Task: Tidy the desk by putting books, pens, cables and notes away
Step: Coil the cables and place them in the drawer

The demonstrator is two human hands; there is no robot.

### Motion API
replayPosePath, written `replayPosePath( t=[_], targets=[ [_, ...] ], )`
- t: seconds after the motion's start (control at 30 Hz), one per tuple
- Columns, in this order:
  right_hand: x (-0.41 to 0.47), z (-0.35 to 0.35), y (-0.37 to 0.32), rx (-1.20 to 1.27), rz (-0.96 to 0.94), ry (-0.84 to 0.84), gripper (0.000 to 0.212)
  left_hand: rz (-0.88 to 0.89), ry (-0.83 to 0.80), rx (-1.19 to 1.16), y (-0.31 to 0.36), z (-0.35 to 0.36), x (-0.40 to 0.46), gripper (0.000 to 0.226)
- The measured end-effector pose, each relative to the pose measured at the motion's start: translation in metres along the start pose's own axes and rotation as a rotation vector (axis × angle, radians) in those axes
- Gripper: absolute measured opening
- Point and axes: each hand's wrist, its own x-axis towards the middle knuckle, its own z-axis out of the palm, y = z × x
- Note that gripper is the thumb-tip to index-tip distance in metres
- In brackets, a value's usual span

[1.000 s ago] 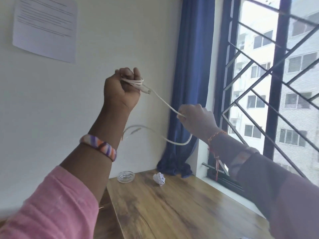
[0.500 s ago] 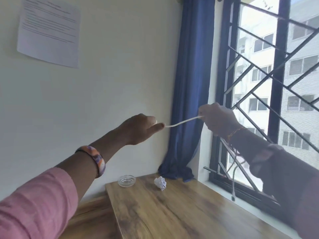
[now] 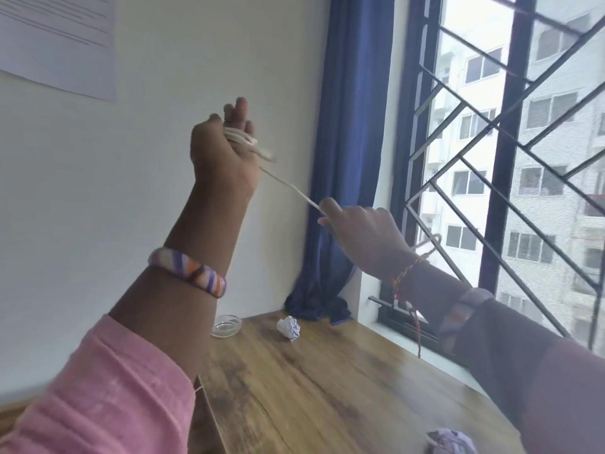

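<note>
The white cable [image 3: 284, 183] now loops around the raised left hand [image 3: 226, 152], fingers upright (half a second ago that hand was lower, pointing sideways); the right hand [image 3: 363, 237] pinches its taut end above the desk [image 3: 327, 388].

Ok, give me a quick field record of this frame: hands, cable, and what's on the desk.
left hand: raised, white cable looped round its fingers
right hand: pinches the cable's free run, lower and to the right
cable: coil on the left hand, one taut strand down to the right hand
desk: wooden, by the window
on desk: glass dish, crumpled paper, purplish wad at near edge
wall: printed sheet
</note>
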Motion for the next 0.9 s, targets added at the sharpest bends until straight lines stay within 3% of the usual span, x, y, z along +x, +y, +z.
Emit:
replayPosePath(
  t=[0.07,0.13,0.17,0.2,0.23,0.3,0.37,0.43,0.53,0.6,0.63,0.7,0.77,0.8,0.83,0.9],
  targets=[
    [-0.008,-0.003,-0.003,0.019,-0.02,-0.025,0.018,0.351,0.089,0.528,-0.007,-0.021,0.015,0.012],
    [-0.01,-0.002,0.002,0.02,0.02,-0.019,0.027,0.764,-0.093,1.214,-0.014,-0.051,0.025,0.018],
    [-0.01,-0.002,0.007,-0.003,0.036,0.017,0.026,0.792,-0.276,1.52,-0.014,-0.065,0.026,0.026],
    [-0.009,0.0,0.013,-0.008,0.046,0.076,0.022,0.638,-0.423,1.759,-0.012,-0.073,0.022,0.038],
    [-0.007,-0.001,0.02,0.011,0.081,0.125,0.014,0.353,-0.539,1.921,-0.01,-0.076,0.013,0.053],
    [-0.002,-0.001,0.034,0.032,0.137,0.195,0.018,-0.323,-0.773,1.916,-0.006,-0.072,-0.012,0.076],
    [-0.004,-0.001,0.04,0.05,0.176,0.151,0.031,-0.658,-0.966,1.515,-0.008,-0.064,-0.033,0.07],
    [-0.007,0.0,0.034,0.12,0.195,0.123,0.03,-0.717,-0.976,0.965,-0.015,-0.047,-0.049,0.04],
    [-0.009,-0.002,0.008,0.31,0.228,0.034,0.026,-0.573,-0.544,0.334,-0.03,-0.018,-0.047,0.028],
    [-0.007,-0.003,-0.004,0.358,0.247,-0.086,0.023,-0.376,-0.25,0.157,-0.044,-0.01,-0.033,0.031],
    [-0.006,-0.005,-0.007,0.386,0.249,-0.183,0.019,-0.271,-0.145,0.215,-0.052,-0.013,-0.025,0.031],
    [-0.002,-0.01,-0.008,0.643,0.278,-0.414,0.013,0.108,-0.081,0.767,-0.067,-0.035,-0.009,0.027],
    [0.0,-0.02,-0.003,1.01,0.339,-0.696,0.007,0.598,-0.284,1.353,-0.073,-0.064,0.001,0.014],
    [0.001,-0.026,0.004,1.067,0.322,-0.795,0.012,0.686,-0.44,1.493,-0.073,-0.073,0.003,0.011],
    [0.001,-0.03,0.012,1.045,0.297,-0.841,0.016,0.631,-0.576,1.575,-0.07,-0.077,0.003,0.012],
    [0.002,-0.038,0.029,0.904,0.283,-0.79,0.017,0.2,-0.753,1.681,-0.059,-0.072,-0.008,0.023]
  ],
)
